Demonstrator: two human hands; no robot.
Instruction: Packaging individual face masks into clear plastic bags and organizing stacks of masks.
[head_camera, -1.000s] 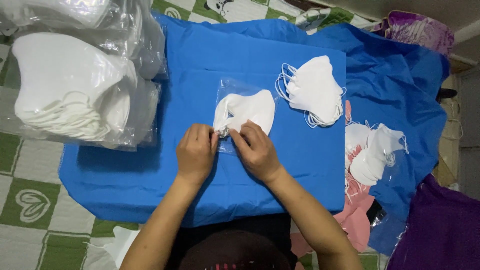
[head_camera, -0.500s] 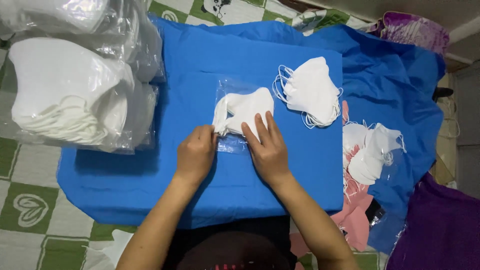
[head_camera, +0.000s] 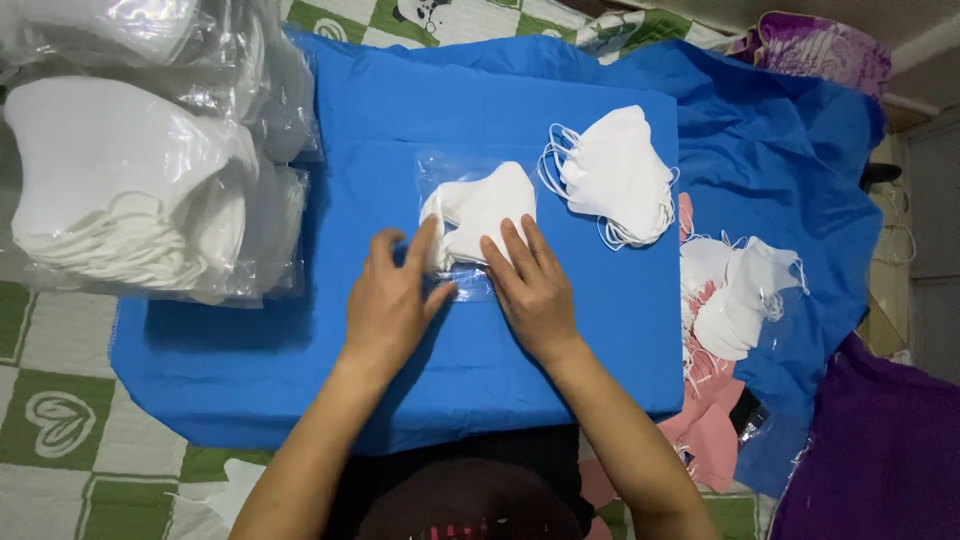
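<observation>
As before, both hands flat: left hand (head_camera: 388, 300), right hand (head_camera: 530, 290) pressing bagged masks (head_camera: 480, 212).

Bright, even overhead light, soft shadows under the forearms, mild glare on plastic, sharp focus throughout

Under the fingers of the left hand (head_camera: 388, 305) and right hand (head_camera: 533, 290) lies a clear plastic sleeve (head_camera: 462, 222) — glossy, thin, faintly creased — over a white face mask (head_camera: 482, 212) of soft, matt, non-woven cloth. Beneath the palms spreads a blue cloth (head_camera: 300, 330), smooth and matt, with shallow folds. Just beyond the right fingertips, a loose stack of masks (head_camera: 615, 175) shows the same matt white fabric with thin cord loops. Far off past the left fingers, shiny plastic bags of masks (head_camera: 130, 190) catch the light — wrinkled, see-through film.
</observation>
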